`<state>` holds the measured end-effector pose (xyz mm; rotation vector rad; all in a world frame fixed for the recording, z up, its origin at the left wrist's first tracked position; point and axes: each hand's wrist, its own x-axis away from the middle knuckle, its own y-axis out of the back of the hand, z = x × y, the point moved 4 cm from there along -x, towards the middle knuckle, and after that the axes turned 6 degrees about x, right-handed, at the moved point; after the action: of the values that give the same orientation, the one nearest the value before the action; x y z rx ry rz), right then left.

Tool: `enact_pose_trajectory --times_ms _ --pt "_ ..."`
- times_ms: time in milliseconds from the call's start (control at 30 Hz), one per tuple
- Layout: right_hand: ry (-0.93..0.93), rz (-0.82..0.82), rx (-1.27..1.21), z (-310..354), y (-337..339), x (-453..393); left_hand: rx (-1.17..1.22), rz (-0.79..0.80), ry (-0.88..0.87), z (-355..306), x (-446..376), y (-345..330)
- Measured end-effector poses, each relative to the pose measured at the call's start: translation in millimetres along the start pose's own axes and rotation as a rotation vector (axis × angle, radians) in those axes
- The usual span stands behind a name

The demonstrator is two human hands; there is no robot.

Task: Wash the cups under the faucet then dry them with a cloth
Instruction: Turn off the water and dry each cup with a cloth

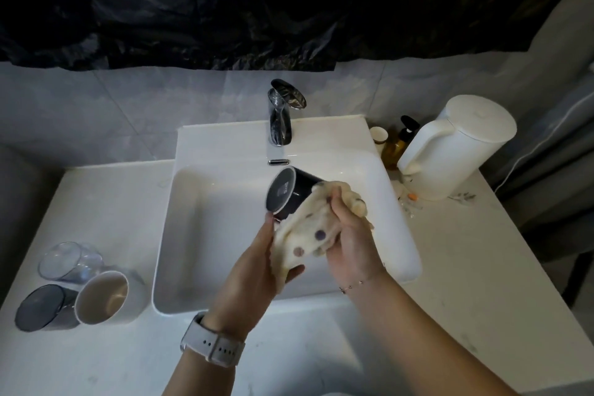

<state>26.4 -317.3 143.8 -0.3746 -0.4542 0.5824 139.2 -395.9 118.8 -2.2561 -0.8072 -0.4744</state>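
While both forearms reach forward from the near edge of the counter, the hands meet above the white sink basin (193,235), in front of the chrome faucet (283,116). The left hand (257,264), with a pale watch (212,347) on its wrist, cups the underside of a cream cloth with dark dots (305,235); its thumb lies along the cloth's lower edge, and its other fingers are hidden under the cloth, so I cannot tell how they lie. The right hand (350,235), a thin bracelet (356,283) at its wrist, curls its fingers tightly round a bunch of the same cloth. The cloth wraps the mouth end of a black cup (289,196), held on its side over the basin with its base tipped toward the faucet.

Left of the basin, on the counter (112,202), three more cups lie close together on their sides: a clear cup (69,262), a smoky grey cup (45,307) and a white cup (103,296), the white one just beside the basin's outer wall. Right of the basin stand a white kettle (456,148), an amber pump bottle (398,141) and a small paper cup (378,135), crowded near the back wall. The counter's near right part is bare stone.
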Motion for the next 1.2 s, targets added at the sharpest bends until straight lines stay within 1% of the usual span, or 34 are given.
enact_pose_trajectory --times_ms 67,100,167,233,267,367,467,533,600,633,700,733,800,867,933,1000,1033,1067,1100,1167,1200 --pt "-0.040 -0.021 -0.038 -10.8 2.5 1.7 -0.113 -0.017 -0.126 1.2 3.6 6.4" --pt "-0.046 -0.020 -0.045 -15.8 3.8 3.4 -0.119 -0.034 -0.154 1.0 5.4 8.7" --pt "-0.061 -0.002 -0.049 -21.8 3.7 7.4 -0.111 -0.034 -0.119 1.9 10.0 7.1" --pt "-0.070 0.011 -0.039 -24.0 4.1 10.1 -0.160 0.029 -0.069 6.8 14.8 0.4" --pt "-0.075 0.017 -0.044 -24.1 5.5 10.7 -0.175 0.035 -0.057 8.2 17.0 -2.6" --pt "-0.077 0.088 -0.054 -19.0 12.8 11.0 -0.056 0.095 -0.065 12.0 16.4 -5.2" --pt "-0.070 0.192 0.100 -10.6 19.8 9.7 0.167 0.127 -0.090 9.6 13.6 -3.1" --pt "-0.043 0.225 0.211 -6.0 22.2 10.6 0.201 0.127 -0.119 5.4 12.0 -0.5" --pt "-0.048 0.187 0.260 -5.8 32.6 10.8 0.157 0.096 -0.176 0.6 8.9 4.0" --pt "-0.058 0.156 0.261 -5.7 38.1 12.8 0.180 0.080 -0.176 -3.1 8.2 5.4" --pt "-0.107 0.056 0.240 -7.6 55.4 15.2 0.191 0.000 -0.230 -14.7 7.1 12.0" --pt "-0.131 0.007 0.217 -6.1 62.6 16.4 0.144 -0.043 -0.290 -21.1 5.8 18.6" --pt "-0.130 -0.037 0.203 1.5 69.3 14.9 0.001 -0.108 -0.422 -34.5 5.1 26.2" --pt "-0.055 -0.023 0.232 12.9 64.8 7.7 -0.128 -0.148 -0.483 -43.2 5.5 28.3" --pt "0.057 0.035 0.252 26.6 48.8 -2.1 -0.263 -0.138 -0.481 -44.4 5.7 25.2" --pt "0.121 0.160 0.389 36.5 26.6 -8.6 -0.363 -0.084 -0.424 -35.4 5.4 16.6" --pt "0.121 0.247 0.483 33.7 18.6 -13.0 -0.389 -0.057 -0.390 -27.4 4.7 11.9" --pt "0.114 0.326 0.590 29.5 11.7 -14.0 -0.413 -0.045 -0.367 -19.0 3.2 7.8" --pt "0.130 0.369 0.731 22.6 10.8 -13.9 -0.440 -0.046 -0.359 -11.0 1.3 4.6" --pt "0.300 0.384 1.065 7.0 16.2 -11.3 -0.502 -0.073 -0.359 2.4 -3.3 1.1" --pt "0.381 0.397 1.167 1.3 19.1 -9.9 -0.526 -0.092 -0.369 7.2 -4.7 0.8"
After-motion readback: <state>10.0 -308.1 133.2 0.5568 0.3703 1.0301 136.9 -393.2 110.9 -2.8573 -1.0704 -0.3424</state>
